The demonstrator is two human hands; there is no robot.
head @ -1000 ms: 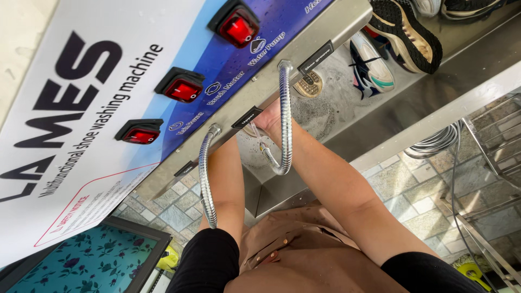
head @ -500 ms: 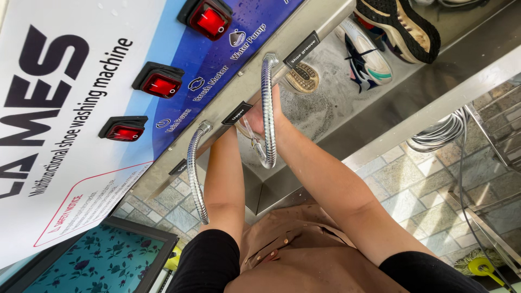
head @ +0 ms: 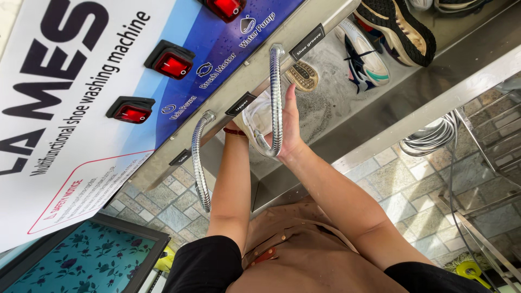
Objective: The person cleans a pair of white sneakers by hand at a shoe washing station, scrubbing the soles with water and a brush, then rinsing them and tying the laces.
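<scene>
Both my arms reach into the steel wash sink [head: 347,116] of a shoe washing machine. My right hand [head: 290,127] wraps around a white shoe [head: 256,115] and holds it under the curved end of a flexible metal hose [head: 277,97], which crosses in front of the hand. My left wrist [head: 234,132], with a red band on it, ends right beside the shoe. The left hand's fingers are hidden behind the shoe and the panel's edge.
A second flexible hose [head: 199,163] hangs to the left of my left arm. Red rocker switches [head: 172,61] sit on the blue panel above. A white and teal sneaker [head: 369,57], a black sneaker [head: 404,30] and a round drain [head: 303,76] are in the sink. Coiled cable [head: 429,135] lies on the tiled floor.
The view has shifted, so the panel and sink sit further left and lower. My hands stay on the white shoe under the hose, and my right fingers now stretch toward the drain.
</scene>
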